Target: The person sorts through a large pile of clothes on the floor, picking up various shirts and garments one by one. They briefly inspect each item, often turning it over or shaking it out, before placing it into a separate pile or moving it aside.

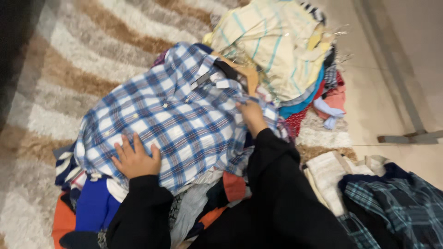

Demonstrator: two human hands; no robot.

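Note:
A blue and white checked shirt (175,115) lies spread over a heap of clothes, its collar toward the far side on a wooden hanger (249,74). My left hand (134,159) rests flat on the shirt's lower part, fingers apart. My right hand (251,116) pinches the shirt's fabric near the shoulder, just below the hanger. Both arms wear black sleeves.
A cream shirt with teal stripes (272,41) tops a second pile behind, with wire hangers beside it. Dark checked clothes (392,203) and a white folded cloth (330,175) lie at right. A brown and grey shaggy rug (69,60) is underneath; tiled floor and a metal frame foot (406,136) at right.

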